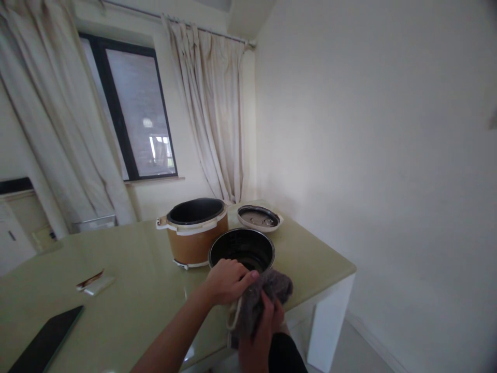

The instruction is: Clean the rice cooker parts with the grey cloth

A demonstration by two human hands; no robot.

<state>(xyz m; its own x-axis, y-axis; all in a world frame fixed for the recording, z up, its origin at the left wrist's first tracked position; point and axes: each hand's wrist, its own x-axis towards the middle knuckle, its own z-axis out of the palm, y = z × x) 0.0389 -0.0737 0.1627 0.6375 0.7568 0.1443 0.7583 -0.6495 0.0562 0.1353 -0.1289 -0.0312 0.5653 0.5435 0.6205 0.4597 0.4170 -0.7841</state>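
Note:
A black inner pot (233,241) sits near the table's edge, its open top facing up and tilted a little toward me. My left hand (229,282) is closed over its near rim, with the fingertips hidden inside and the thumb pointing right, close to a cloth. That crumpled grey-purple cloth (248,311) is bunched in my right hand (267,313), whose fingers are closed around it. Part of the cloth lies against the pot's near right side. Just behind stands the orange-brown rice cooker body (194,241) with a white rim and a dark interior.
A detached round lid (259,217) lies upturned behind the pot. On the left of the pale green table (143,290) are a small packet (99,285), a thin brown strip (90,280) and a dark flat object (48,336). A white wall (368,129) rises on the right.

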